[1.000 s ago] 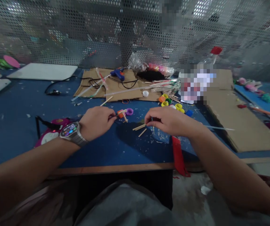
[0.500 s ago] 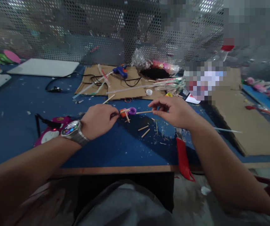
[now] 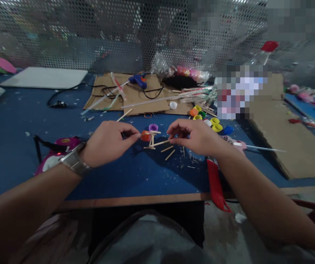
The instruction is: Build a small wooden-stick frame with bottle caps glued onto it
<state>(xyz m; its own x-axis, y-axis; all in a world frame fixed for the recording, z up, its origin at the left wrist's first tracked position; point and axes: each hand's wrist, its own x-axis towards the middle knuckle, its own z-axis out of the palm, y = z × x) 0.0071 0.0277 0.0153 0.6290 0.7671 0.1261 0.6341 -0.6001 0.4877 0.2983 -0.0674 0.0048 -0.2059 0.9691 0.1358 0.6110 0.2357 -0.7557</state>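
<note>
My left hand (image 3: 110, 143) pinches a small frame of thin wooden sticks (image 3: 152, 140) between thumb and forefinger; the gripped end is hidden by the fingertips. Held in the pinch of my right hand (image 3: 196, 137) is a single wooden stick (image 3: 161, 142), its far tip at the lower part of the frame; I cannot tell whether they touch. An orange bottle cap (image 3: 145, 136) and a purple cap (image 3: 153, 128) show just behind the frame. Two short stick pieces (image 3: 169, 154) lie on the blue tabletop below the right fingertips.
Beneath my right forearm are a red-handled knife (image 3: 215, 183) and a pink glue gun (image 3: 238, 144). Several coloured caps (image 3: 217, 127) lie beyond my right hand. Cardboard (image 3: 143, 101) with a blue glue gun (image 3: 138, 80) is at the back; more cardboard (image 3: 297, 139) lies right.
My right hand has brought its stick left and nearer me, to the lower part of the frame. The frame in my left hand has turned and sits slightly right of before.
</note>
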